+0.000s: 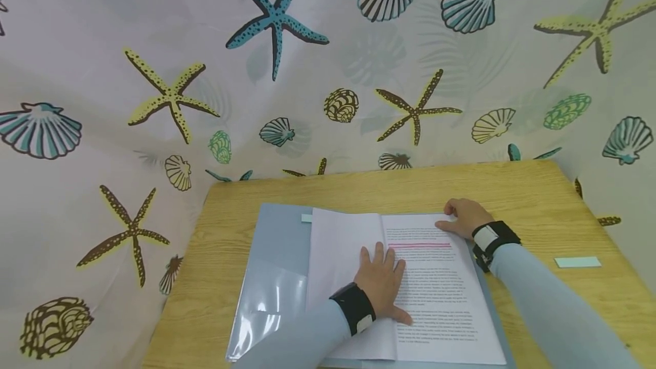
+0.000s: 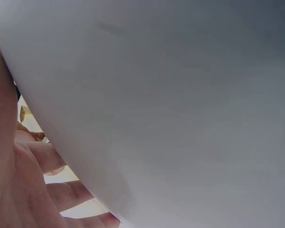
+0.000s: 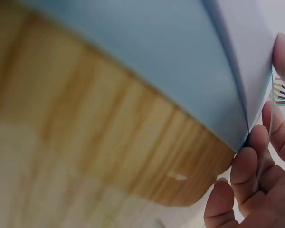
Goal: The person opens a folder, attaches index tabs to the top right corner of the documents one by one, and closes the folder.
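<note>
A stack of printed pages (image 1: 435, 300) lies opened in a light blue folder (image 1: 279, 244). Pink lines (image 1: 420, 245) mark text near the top of the right-hand page. My left hand (image 1: 380, 283) rests on the pages near the fold, fingers spread. At the upper right corner, my right hand (image 1: 466, 218) has its thumb over the page and its fingers curled by the edge. In the right wrist view a thin pale sticky tab (image 3: 270, 128), seen edge-on, runs between that thumb (image 3: 283, 57) and the fingers. White paper (image 2: 156, 109) fills most of the left wrist view.
A pale teal sticky-note pad (image 1: 577, 262) lies on the wooden table (image 1: 220, 232) to the right. Another pale teal tab (image 1: 306, 218) sticks out at the left page's upper edge. Behind the table hangs a curtain (image 1: 307, 95) printed with starfish and shells.
</note>
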Tool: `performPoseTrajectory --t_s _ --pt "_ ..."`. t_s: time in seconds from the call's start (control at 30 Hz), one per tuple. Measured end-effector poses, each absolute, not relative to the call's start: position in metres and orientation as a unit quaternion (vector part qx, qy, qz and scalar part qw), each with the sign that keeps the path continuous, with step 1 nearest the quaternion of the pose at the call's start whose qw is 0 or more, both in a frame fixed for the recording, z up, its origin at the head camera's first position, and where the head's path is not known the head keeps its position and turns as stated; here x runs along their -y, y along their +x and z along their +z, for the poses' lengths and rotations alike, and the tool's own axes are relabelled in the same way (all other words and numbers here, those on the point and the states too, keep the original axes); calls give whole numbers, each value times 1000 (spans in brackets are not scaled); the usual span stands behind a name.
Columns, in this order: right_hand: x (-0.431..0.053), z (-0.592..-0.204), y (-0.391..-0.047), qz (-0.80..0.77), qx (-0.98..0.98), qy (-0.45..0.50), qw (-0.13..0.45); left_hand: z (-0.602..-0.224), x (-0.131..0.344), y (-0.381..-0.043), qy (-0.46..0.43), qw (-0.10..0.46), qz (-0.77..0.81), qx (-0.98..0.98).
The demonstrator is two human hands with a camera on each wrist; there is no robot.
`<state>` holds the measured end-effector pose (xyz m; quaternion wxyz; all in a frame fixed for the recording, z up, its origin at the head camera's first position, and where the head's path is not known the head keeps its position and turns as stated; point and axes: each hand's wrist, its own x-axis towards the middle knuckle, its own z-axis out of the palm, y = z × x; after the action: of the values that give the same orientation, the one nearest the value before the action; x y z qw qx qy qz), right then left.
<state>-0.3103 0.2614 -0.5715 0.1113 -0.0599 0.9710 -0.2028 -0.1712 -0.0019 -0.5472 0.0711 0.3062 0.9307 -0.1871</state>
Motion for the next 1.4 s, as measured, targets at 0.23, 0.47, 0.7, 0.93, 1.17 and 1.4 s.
performPoseTrajectory --t_s 0.23,0.47,0.7,0.93,1.17,1.4 --pt "-259 -573 -308 -199 -972 -67 105 -547 2 -171 309 67 -192 -929" --pt "-268 -575 -310 -209 -967 -90 112 -545 1 -172 312 64 -195 -928" --pt "-268 -572 -310 -214 -966 -81 121 -546 2 -172 315 58 -195 -927" --pt "-267 -569 -305 -225 -965 -94 100 -543 0 -170 317 52 -205 -925" --pt "-265 -571 -304 -226 -966 -77 103 -542 0 -170 319 50 -205 -924" --pt "-262 -573 -306 -211 -971 -65 96 -544 0 -170 317 50 -208 -924"
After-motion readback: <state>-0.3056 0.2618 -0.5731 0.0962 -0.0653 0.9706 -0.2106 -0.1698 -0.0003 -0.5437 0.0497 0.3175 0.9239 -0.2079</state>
